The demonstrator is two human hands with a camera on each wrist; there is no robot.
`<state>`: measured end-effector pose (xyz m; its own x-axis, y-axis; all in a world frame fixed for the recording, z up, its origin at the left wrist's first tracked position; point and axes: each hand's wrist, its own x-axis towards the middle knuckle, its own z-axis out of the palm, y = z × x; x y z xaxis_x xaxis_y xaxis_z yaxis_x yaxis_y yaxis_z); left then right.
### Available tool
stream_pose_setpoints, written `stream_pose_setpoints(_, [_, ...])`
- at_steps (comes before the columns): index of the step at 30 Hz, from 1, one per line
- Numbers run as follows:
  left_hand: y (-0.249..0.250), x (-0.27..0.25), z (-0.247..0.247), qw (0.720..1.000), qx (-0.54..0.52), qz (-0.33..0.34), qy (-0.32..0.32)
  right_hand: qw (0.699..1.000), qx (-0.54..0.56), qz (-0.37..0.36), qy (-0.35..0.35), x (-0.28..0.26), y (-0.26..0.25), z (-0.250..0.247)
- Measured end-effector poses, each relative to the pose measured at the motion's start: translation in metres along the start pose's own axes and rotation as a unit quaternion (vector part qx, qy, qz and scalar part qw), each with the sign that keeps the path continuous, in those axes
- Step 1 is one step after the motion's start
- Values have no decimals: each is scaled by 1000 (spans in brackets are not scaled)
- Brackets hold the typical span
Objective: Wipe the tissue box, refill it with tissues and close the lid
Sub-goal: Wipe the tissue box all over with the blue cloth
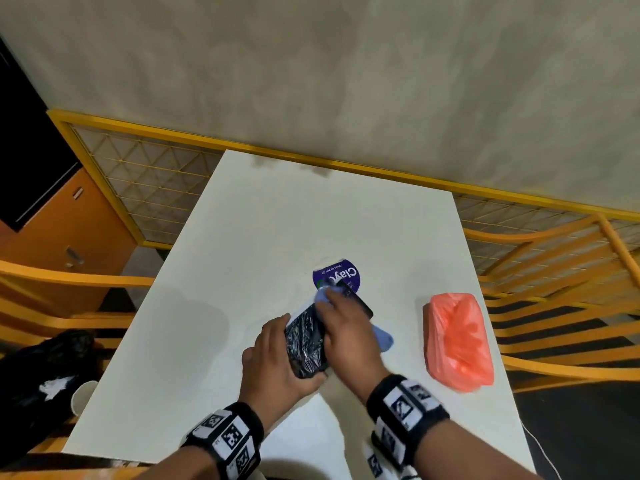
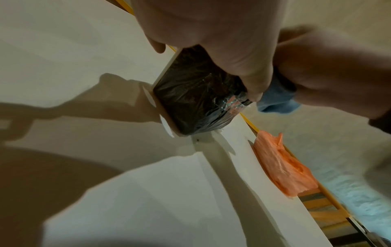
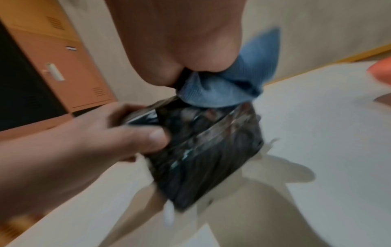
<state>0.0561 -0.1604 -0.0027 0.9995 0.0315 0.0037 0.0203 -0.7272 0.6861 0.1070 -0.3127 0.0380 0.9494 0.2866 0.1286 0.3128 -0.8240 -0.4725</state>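
Box (image 1: 306, 341): on tabletop (image 1: 242, 237), gripped by my left hand (image 1: 273, 362). Cloth (image 1: 381, 336): bunched in right hand (image 1: 346, 327) fingers, rubbing the box top. Tissues (image 1: 457, 341): apart, right. Risk: glossy wrap slips under hard rubbing, box skids.

I worked at a white table (image 1: 242, 237). On it lay an orange plastic-wrapped pack (image 1: 459, 341) near my right edge, and a round purple label (image 1: 341, 275) lay flat toward the middle, well apart from the pack.
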Motion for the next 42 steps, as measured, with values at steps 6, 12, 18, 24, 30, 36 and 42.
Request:
stream_pose_setpoints(6, [1, -4, -6, 997, -63, 29, 26, 993, 26, -115, -1, -36, -40, 20])
stream_pose_setpoints(12, [-6, -4, -2, 997, -70, 2, 17, 982, 123, -140, -5, -43, -39, 10])
stream_pose_setpoints(18, [-2, -2, -3, 999, -51, -14, 2, 975, 41, -214, -31, -42, -20, 2])
stream_pose_setpoints(24, [4, 0, -6, 1000, -4, -4, 0, 984, -46, -169, 17, -5, 13, -2])
stream_pose_setpoints(30, [2, 0, -4, 1000, 10, -8, -2, 993, -56, -101, 30, 17, 41, -21])
stream_pose_setpoints(36, [2, -1, -4, 1000, 6, -2, 9, 998, 6, 1, 65, 29, 55, -25])
stream_pose_setpoints(42, [3, 0, -6, 1000, 10, 2, 1, 985, 61, 19, 161, 38, 37, -54])
